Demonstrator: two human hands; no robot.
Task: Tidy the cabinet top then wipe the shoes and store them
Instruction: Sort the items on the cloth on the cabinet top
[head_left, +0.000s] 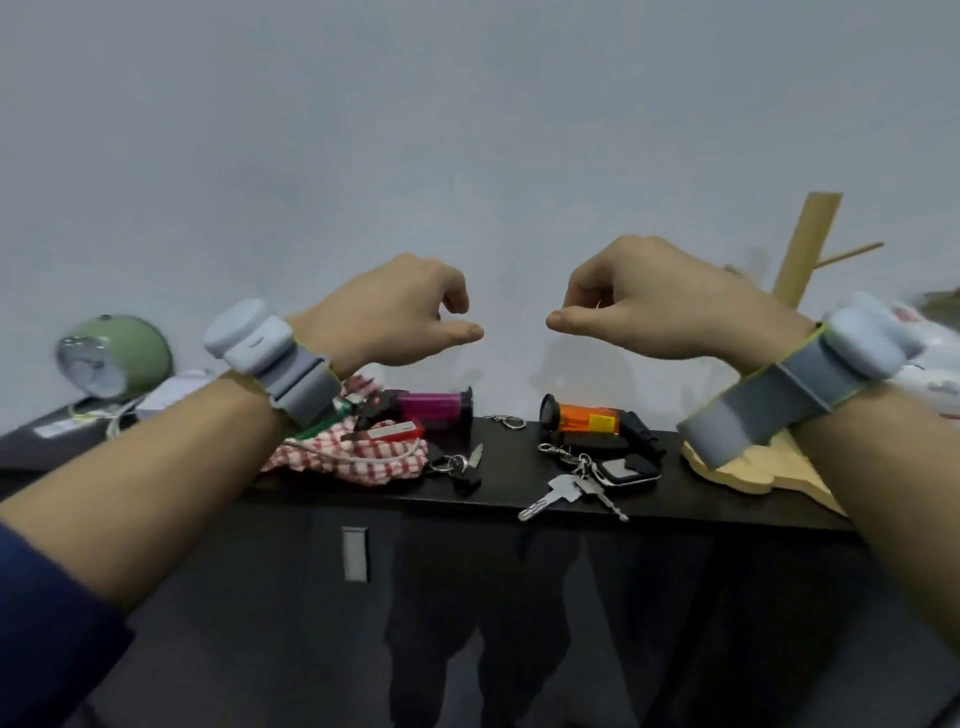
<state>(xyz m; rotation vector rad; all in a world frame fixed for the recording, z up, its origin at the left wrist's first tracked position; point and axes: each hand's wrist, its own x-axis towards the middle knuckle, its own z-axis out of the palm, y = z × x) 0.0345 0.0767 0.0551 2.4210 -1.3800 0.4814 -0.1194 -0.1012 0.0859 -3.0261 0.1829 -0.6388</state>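
Sleeve: dark blue fabric covers your left forearm at the lower left corner.
Wrist bands: you wear a grey woven strap with a smooth, rounded pale module on your left wrist and on your right wrist.
Left hand: your left hand hangs in the air above the cabinet, fingers loosely curled, thumb pointing inward, nothing in it.
Right hand: your right hand mirrors it, loosely curled and holding nothing; the two thumbs point at each other with a gap between.
Cabinet front: glossy black doors with one flat rectangular metal handle.
Cabinet top: a black, flat surface lies below both your hands and carries the clutter.
Keys: a metal bunch lies at the front edge, touching a dark rounded fob.
Cloth: a crumpled red-and-white checked cloth lies left of centre with a small red box on it.
Cylinders: a magenta translucent tube lies behind the cloth; an orange one lies on its side behind the keys.
Clock: a round green alarm clock stands far left.
Wooden stand: a pale wood post rises at the right, tilted.
Wall: plain matt grey.
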